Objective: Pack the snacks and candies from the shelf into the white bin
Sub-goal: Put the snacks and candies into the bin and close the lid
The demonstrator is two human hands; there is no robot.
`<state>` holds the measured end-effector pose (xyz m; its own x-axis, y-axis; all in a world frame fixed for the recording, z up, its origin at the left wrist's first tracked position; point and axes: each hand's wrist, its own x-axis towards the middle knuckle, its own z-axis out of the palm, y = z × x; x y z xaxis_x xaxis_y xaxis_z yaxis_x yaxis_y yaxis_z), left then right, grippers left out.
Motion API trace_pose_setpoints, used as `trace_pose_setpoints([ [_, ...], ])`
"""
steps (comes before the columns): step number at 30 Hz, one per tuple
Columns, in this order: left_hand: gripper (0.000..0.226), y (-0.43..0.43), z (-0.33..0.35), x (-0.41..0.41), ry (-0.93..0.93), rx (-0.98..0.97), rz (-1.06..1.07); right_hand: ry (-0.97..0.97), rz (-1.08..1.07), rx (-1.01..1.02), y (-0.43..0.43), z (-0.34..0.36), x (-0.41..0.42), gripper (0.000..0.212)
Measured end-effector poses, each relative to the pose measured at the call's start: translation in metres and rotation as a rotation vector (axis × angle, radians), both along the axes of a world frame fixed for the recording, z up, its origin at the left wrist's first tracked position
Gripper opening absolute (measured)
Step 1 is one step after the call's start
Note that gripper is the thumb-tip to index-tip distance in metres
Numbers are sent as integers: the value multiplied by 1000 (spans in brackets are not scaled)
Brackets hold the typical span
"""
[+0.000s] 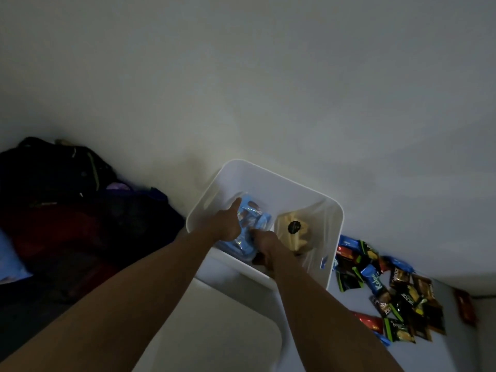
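The white bin [332, 237] stands against the wall in the middle of the head view. Both my arms reach down into it. My left hand [228, 224] grips the left side of a blue snack bag [252, 218] inside the bin, thumb raised. My right hand [264, 245] is closed on the same bag's lower right edge. To the right inside the bin lies a clear bag of pale yellow snacks [298, 232] with a round black sticker. Several small snack packets [391, 294] in black, green, blue and red lie scattered on the shelf surface to the bin's right.
A heap of dark bags and clothes [67, 210] fills the left side. A white lid or second bin [220, 331] sits in front, under my arms. A red packet [465, 308] lies at the far right. The pale wall rises right behind the bin.
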<state>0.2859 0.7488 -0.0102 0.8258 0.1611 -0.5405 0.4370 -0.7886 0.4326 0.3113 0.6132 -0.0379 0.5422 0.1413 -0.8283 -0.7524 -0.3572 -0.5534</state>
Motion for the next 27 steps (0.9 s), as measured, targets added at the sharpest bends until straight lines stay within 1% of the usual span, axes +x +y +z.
trace_pose_setpoints([
  [2,72,-7,14,-1,-98,181,-49,-5,-12,-8,3,2,1,32],
  [3,66,-8,20,-2,-185,284,-69,-17,-22,0,7,0,1,36],
  [4,60,-8,29,-2,-318,415,-94,-35,-34,2,10,-5,3,45],
  [5,54,-4,35,-2,-465,556,-126,-55,-39,-2,12,-17,6,60],
  [6,52,2,41,-4,-591,662,-142,-89,-40,-33,14,-46,15,79],
  [7,54,11,42,-6,-675,705,-129,-117,-27,-77,15,-78,26,95],
  [8,59,23,41,-8,-658,679,-103,-117,-18,-103,17,-100,33,103],
  [9,66,32,38,-11,-577,602,-80,-106,-9,-110,19,-106,35,104],
  [11,71,42,27,-15,-399,358,-55,-111,14,-116,25,-76,25,92],
  [12,69,42,25,-15,-373,273,-42,-109,30,-102,30,-62,20,83],
  [13,67,42,25,-15,-392,223,-24,-95,46,-77,35,-56,17,77],
  [14,65,41,26,-14,-427,197,-10,-81,49,-62,40,-57,16,76],
  [15,65,41,26,-14,-453,183,1,-71,47,-62,44,-58,16,80],
  [18,71,42,24,-15,-470,162,9,-53,30,-61,50,-68,19,89],
  [21,74,42,23,-15,-465,148,20,-42,-15,-84,49,-14,6,88],
  [22,75,41,23,-15,-464,142,26,-41,-20,-99,49,-6,4,86],
  [24,75,40,24,-14,-461,136,38,-47,5,-133,50,-4,4,80],
  [27,74,40,24,-15,-454,125,53,-62,43,-150,51,-13,6,81],
])
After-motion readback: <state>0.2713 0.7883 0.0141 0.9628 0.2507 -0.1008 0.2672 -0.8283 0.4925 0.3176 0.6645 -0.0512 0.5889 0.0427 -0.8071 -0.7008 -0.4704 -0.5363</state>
